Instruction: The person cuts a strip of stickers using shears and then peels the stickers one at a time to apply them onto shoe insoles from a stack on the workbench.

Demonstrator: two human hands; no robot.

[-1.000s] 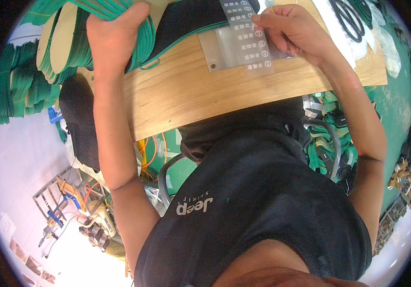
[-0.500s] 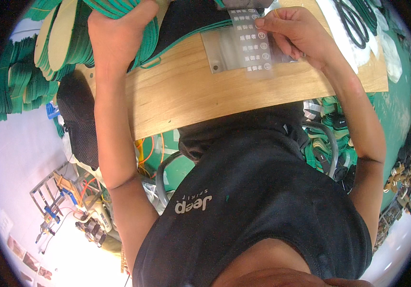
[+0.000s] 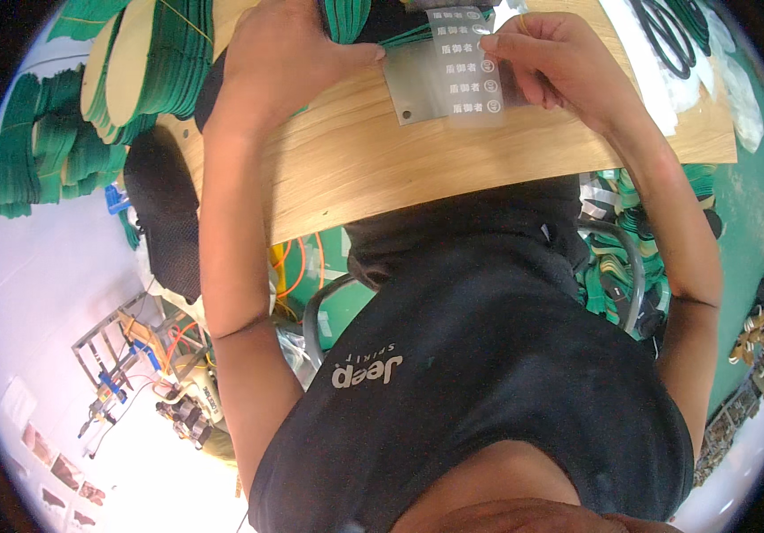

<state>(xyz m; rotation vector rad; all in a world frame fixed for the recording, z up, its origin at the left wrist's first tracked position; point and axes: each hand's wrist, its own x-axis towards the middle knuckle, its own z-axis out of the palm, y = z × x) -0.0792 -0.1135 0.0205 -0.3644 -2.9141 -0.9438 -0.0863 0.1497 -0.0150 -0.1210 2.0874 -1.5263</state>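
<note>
My left hand (image 3: 284, 62) lies at the top edge, thumb stretched out to the right. It is open as far as it shows; its other fingers are mostly hidden. Beside it are green-edged insoles (image 3: 346, 19), partly covered by the hand. On the right, my right hand (image 3: 568, 71) pinches the edge of a clear film strip of white printed labels (image 3: 464, 67) between thumb and fingertips. Beneath the strip, a grey flat plate (image 3: 408, 89) with a hole in its corner rests on the wooden table (image 3: 453, 160).
Stacked beige-and-green insoles (image 3: 155, 62) stand at the table's left, with more green bundles (image 3: 53, 142) beyond. A black mesh piece (image 3: 161, 213) hangs over the left edge. Black loops (image 3: 666, 40) lie on white sheeting at the right. Many green pieces (image 3: 617, 266) are piled below the table.
My left hand has shifted right and loosened from the bundle of green insoles, its thumb now stretched out. The label strip lies flatter and sharper; my right hand keeps its pinch.
</note>
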